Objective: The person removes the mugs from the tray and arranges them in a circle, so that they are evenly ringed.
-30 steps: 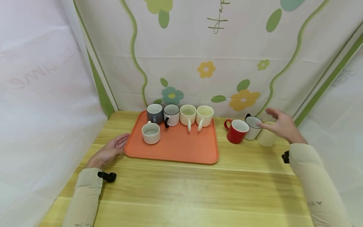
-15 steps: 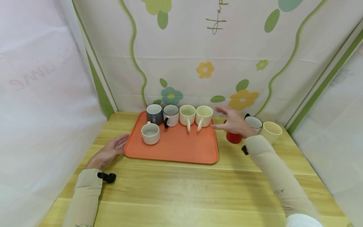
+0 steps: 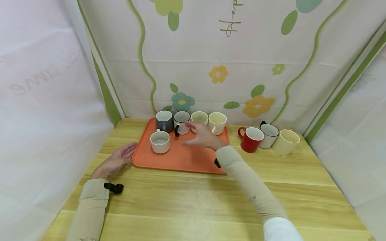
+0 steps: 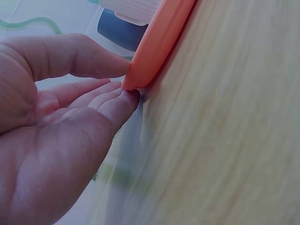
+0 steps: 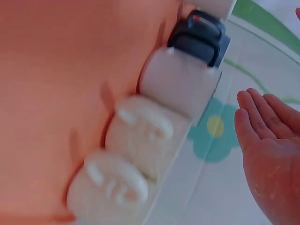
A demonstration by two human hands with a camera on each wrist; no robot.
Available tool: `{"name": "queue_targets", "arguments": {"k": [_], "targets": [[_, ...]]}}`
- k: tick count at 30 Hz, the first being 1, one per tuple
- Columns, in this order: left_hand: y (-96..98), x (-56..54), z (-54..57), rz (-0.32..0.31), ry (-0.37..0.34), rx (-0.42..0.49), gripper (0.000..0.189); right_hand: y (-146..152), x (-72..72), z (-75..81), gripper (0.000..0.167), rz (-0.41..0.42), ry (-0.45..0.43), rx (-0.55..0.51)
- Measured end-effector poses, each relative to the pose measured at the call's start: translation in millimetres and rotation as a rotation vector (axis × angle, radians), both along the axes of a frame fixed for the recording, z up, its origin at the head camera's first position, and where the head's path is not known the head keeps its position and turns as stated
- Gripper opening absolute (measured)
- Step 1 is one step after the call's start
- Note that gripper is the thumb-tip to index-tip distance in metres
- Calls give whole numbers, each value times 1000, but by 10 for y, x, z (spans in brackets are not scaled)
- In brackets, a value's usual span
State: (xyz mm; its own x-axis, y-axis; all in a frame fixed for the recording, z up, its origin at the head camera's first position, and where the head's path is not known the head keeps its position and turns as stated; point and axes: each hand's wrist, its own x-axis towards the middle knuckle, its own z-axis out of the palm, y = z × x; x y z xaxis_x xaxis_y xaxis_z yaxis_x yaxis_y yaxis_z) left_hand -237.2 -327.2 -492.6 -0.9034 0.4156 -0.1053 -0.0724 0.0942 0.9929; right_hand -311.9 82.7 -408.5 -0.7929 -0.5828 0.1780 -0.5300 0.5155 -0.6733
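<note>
My left hand (image 3: pixel 116 160) holds the left edge of an orange tray (image 3: pixel 184 164). In the left wrist view, the thumb and fingertips (image 4: pixel 123 101) meet at the tray's rim. My right hand (image 3: pixel 203 135) holds nothing. It is over the tray, in front of the back row of mugs, with thumb and fingers spread apart. That row has a grey-blue mug (image 3: pixel 161 125), a white mug (image 3: pixel 184 129) with black rim and handle, a cream mug (image 3: pixel 197 117) partly hidden by my hand, and another cream mug (image 3: pixel 217 120). A short off-white mug (image 3: pixel 160 145) stands in front of the row.
On the wooden table (image 3: pixel 187 201), right of the tray, stand a red mug (image 3: pixel 250 144), a white black-rimmed mug (image 3: pixel 268 137) and a pale yellow mug (image 3: pixel 284 147), close together. A patterned curtain (image 3: pixel 193 83) rises behind the table, with white cloth at both sides.
My right hand has swept left from above the pale yellow mug, past the red mug, to over the tray. My left hand and all the mugs stay where they were.
</note>
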Motion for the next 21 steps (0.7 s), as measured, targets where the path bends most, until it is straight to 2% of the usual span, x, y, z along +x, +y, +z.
{"name": "queue_targets", "arguments": {"k": [5,10,16,21], "targets": [[-5,7,5,-6,5,5,91,-329,13,-135,89,32,-71,-64],[-16,0,10,-13,11,7,91,-563,-22,-257,88,52,-53,-89],[-12,-5,10,-6,7,-8,94,-755,-14,-418,94,-10,-63,-58],[-11,-9,-12,-20,14,2,93,-885,4,-524,91,-50,-45,-38]]}}
